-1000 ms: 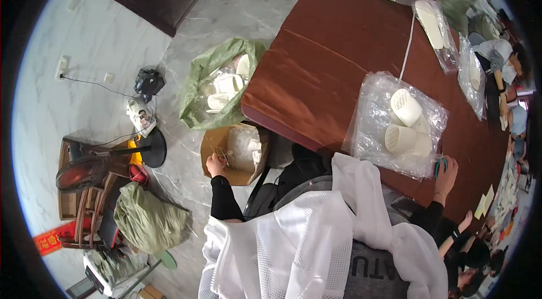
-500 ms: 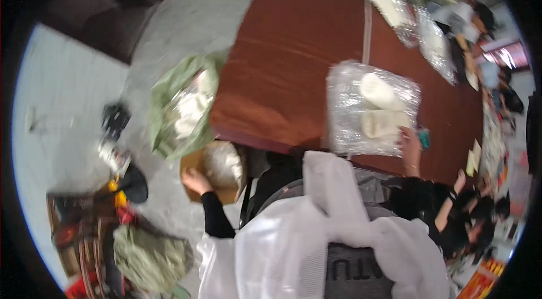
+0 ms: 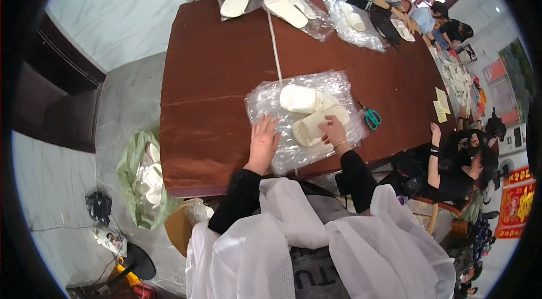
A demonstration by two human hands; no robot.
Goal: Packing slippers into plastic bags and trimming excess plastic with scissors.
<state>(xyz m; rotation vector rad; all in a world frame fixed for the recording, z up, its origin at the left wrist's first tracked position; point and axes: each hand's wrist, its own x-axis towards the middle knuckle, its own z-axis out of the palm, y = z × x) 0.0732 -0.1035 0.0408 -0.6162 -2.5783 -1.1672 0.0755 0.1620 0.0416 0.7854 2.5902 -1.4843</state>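
Note:
A pair of white slippers lies on a stack of clear plastic bags on the brown table. The farther slipper lies just beyond the nearer slipper. My left hand rests flat on the left part of the bags, fingers stretched out and holding nothing. At the nearer slipper, the fingers of my right hand are bent and closed on its side. Teal-handled scissors lie to the right of the bags.
Bagged white slippers lie along the far side of the brown table. A green sack of white slippers and a cardboard box stand off the left edge. Another person's hand is at the right edge, near yellow paper slips.
My left hand has come from the cardboard box up onto the plastic bags. My right hand stays at the nearer slipper. The view has turned toward the table's far side.

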